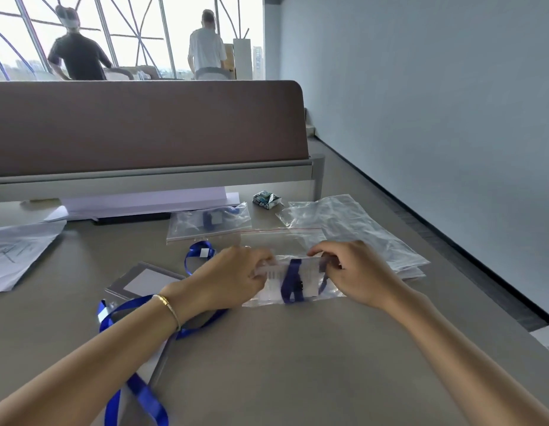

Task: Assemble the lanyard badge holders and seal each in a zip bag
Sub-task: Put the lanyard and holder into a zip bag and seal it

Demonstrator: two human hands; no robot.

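A clear zip bag [298, 290] lies on the grey table in front of me, with a badge holder and a folded blue lanyard [293, 281] inside it. My left hand [233, 278] pinches the bag's left top edge. My right hand [356, 272] pinches the right top edge. A second filled zip bag [208, 222] lies farther back. Loose blue lanyards [138, 305] trail under my left wrist and toward the near left edge. A grey badge holder [144, 281] lies beside my left forearm.
A stack of clear zip bags [344, 222] lies at the right, one with a red zip line [282, 230]. A crumpled wrapper [266, 198] sits behind them. Papers [18, 250] lie at the left. A brown desk partition [144, 127] closes the back. Two persons stand by the far windows.
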